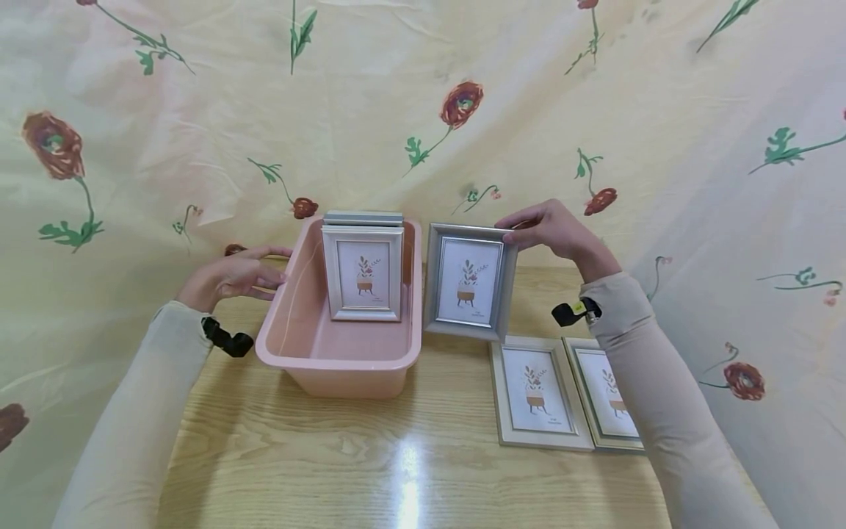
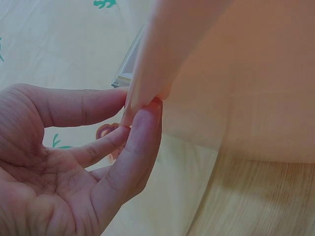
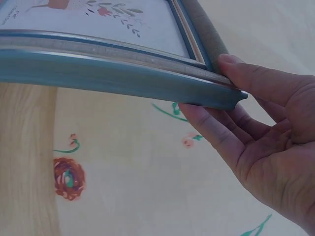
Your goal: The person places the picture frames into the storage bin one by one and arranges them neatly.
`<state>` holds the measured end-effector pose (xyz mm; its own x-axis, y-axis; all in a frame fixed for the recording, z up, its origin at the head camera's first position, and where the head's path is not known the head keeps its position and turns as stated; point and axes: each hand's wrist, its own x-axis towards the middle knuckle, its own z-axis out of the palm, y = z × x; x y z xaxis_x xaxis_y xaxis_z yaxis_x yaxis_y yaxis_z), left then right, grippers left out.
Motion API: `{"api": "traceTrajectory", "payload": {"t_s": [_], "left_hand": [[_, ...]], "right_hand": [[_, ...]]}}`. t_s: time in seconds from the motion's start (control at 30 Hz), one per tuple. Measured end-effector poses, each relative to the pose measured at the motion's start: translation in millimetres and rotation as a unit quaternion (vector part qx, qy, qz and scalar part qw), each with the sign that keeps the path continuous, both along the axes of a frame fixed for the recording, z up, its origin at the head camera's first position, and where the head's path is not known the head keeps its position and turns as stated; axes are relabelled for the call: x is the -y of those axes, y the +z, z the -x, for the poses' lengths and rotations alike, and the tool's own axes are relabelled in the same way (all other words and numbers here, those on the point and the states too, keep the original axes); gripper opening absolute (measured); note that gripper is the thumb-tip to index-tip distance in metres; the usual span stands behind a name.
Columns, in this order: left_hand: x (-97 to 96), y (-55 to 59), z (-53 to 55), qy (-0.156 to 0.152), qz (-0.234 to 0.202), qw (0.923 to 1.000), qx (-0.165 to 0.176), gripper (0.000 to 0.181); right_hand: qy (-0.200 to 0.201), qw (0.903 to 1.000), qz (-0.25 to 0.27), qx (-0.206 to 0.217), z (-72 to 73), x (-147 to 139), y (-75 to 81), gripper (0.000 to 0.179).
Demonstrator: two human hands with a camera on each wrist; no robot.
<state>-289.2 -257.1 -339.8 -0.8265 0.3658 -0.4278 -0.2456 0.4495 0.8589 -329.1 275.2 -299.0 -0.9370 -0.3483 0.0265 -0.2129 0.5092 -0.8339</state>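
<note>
My right hand pinches the top right corner of a grey picture frame, which stands upright just right of a pink plastic basin. In the right wrist view, the thumb is on the front of the grey picture frame and the fingers are behind it. The left hand grips the basin's left rim, thumb and fingers on either side of the pink edge in the left wrist view. Inside the basin, a silver-white picture frame leans upright against others, whose top edges show behind it.
Two more picture frames lie face up on the wooden table: a pale one and a gold-edged one partly covered by the right forearm. A flowered cloth hangs behind the table.
</note>
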Motion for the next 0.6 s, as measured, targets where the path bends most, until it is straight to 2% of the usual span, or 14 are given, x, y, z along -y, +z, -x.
{"api": "traceTrajectory", "payload": {"t_s": [0.13, 0.4, 0.6], "left_hand": [[-0.4, -0.2, -0.1, 0.001, 0.005, 1.0, 0.0, 0.077], [0.1, -1.0, -0.7, 0.0, 0.004, 1.0, -0.003, 0.077], [0.2, -1.6, -1.0, 0.003, 0.006, 1.0, -0.003, 0.077]], "right_hand": [[-0.008, 0.9997, 0.02, -0.015, 0.4, 0.3, 4.6, 0.034], [-0.037, 0.9969, 0.023, -0.066, -7.5, 0.4, 20.3, 0.034], [-0.062, 0.9919, 0.077, -0.079, -14.2, 1.6, 34.2, 0.032]]}}
